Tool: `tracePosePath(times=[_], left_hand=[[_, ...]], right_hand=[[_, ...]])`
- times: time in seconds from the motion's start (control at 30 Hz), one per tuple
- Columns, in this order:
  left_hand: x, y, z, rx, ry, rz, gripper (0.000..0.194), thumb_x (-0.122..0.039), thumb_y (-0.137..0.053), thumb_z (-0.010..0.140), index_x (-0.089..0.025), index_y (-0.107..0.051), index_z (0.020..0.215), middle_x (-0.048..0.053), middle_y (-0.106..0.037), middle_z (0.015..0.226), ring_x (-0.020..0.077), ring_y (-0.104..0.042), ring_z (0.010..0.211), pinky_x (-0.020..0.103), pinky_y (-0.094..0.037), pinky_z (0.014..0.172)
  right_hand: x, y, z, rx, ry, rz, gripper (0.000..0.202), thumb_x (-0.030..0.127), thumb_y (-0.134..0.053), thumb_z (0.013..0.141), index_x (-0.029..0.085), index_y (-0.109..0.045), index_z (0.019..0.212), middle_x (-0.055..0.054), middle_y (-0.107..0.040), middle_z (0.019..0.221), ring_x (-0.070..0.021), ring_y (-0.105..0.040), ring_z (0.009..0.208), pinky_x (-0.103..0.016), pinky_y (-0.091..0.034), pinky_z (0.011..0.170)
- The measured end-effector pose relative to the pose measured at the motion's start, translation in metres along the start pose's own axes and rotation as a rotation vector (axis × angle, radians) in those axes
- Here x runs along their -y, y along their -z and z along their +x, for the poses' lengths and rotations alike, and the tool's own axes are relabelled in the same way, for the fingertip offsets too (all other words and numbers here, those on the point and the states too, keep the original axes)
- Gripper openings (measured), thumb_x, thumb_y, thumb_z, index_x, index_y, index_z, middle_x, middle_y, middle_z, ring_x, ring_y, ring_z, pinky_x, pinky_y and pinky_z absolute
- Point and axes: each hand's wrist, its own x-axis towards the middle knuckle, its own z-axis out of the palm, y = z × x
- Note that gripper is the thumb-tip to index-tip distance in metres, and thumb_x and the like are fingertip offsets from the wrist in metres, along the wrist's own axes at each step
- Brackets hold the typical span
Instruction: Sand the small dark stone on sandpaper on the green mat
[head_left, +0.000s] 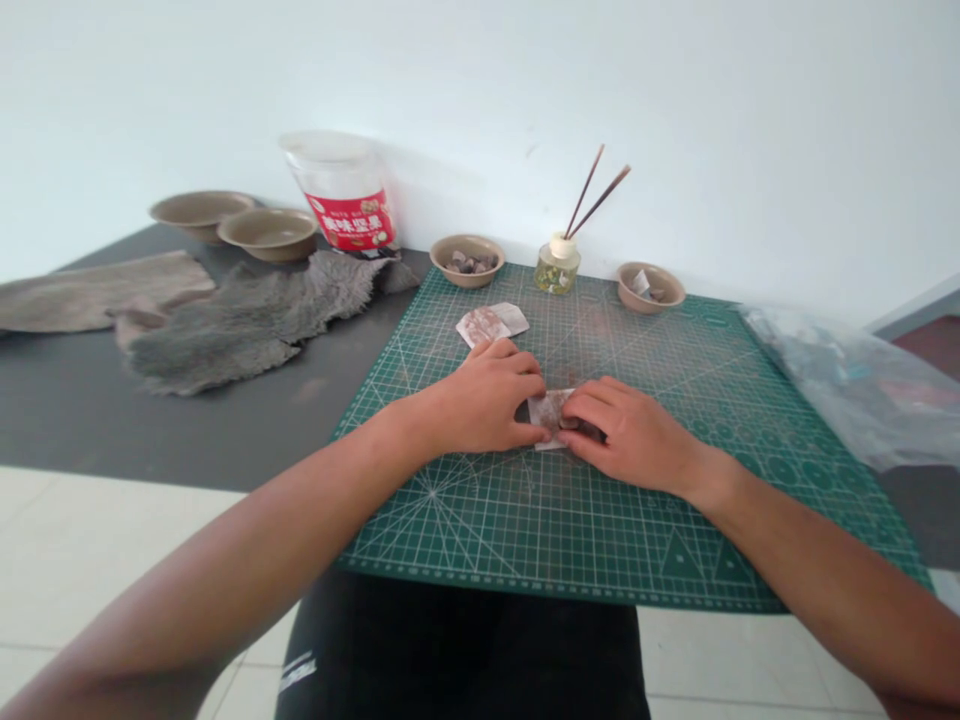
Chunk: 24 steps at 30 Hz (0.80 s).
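A small white piece of paper (550, 408) with brown smears lies on the green cutting mat (480, 520) between my hands. My left hand (491, 398) is at its left side, fingers curled and thumb on its near edge, holding it. My right hand (630, 435) is closed in a pinch over its right side. A small dark brown piece (586, 429) shows between that thumb and forefinger; its exact kind is hard to make out. Just beyond my left hand lie further white papers (486, 322), one with reddish-brown stains.
At the back stand a bowl of dark pieces (469, 262), a reed diffuser (557, 265) and a bowl with paper bits (651, 290). Grey cloths (232, 330), two more bowls (271, 235) and a plastic jar (346, 205) are left. A clear plastic bag (862, 390) covers the mat's right edge.
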Motion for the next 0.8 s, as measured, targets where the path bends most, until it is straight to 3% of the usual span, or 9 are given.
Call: tracePosePath(times=[0.13, 0.33, 0.57, 0.8], left_hand=[[0.0022, 0.0009, -0.0017, 0.040, -0.031, -0.020, 0.034, -0.050, -0.072, 0.085, -0.022, -0.072, 0.105, 0.005, -0.065, 0.115, 0.0280, -0.050, 0.110, 0.041, -0.032, 0.100], [0.0021, 0.0037, -0.0018, 0.071, -0.093, -0.030, 0.030, -0.046, -0.069, 0.089, -0.024, -0.072, 0.109, 0.003, -0.067, 0.117, 0.0277, -0.049, 0.109, 0.041, -0.033, 0.096], [0.0016, 0.0036, -0.0035, 0.077, -0.043, 0.062, 0.047, -0.057, -0.072, 0.084, -0.019, -0.069, 0.112, 0.009, -0.061, 0.114, 0.0300, -0.050, 0.107, 0.042, -0.035, 0.097], [0.0037, 0.0041, -0.0024, 0.110, -0.008, 0.031, 0.040, -0.055, -0.071, 0.085, -0.022, -0.071, 0.107, 0.006, -0.058, 0.100, 0.0265, -0.054, 0.096, 0.038, -0.037, 0.089]], right_hand=[[0.0020, 0.0025, -0.0001, -0.012, 0.026, 0.034, 0.011, 0.021, -0.056, 0.093, 0.021, -0.066, 0.097, -0.008, -0.066, 0.097, -0.0233, -0.057, 0.090, -0.039, -0.048, 0.081], [-0.0020, 0.0018, -0.0015, 0.017, 0.042, 0.033, 0.014, 0.025, -0.053, 0.097, 0.021, -0.067, 0.100, -0.008, -0.067, 0.101, -0.0240, -0.058, 0.091, -0.042, -0.050, 0.082], [-0.0033, -0.0014, -0.0008, 0.029, 0.060, 0.150, 0.012, 0.022, -0.054, 0.098, 0.022, -0.066, 0.099, -0.007, -0.068, 0.106, -0.0221, -0.062, 0.097, -0.040, -0.052, 0.086], [-0.0060, 0.0014, 0.0061, -0.016, -0.031, 0.145, 0.010, 0.024, -0.058, 0.096, 0.020, -0.063, 0.089, -0.007, -0.068, 0.096, -0.0221, -0.063, 0.093, -0.040, -0.050, 0.084]])
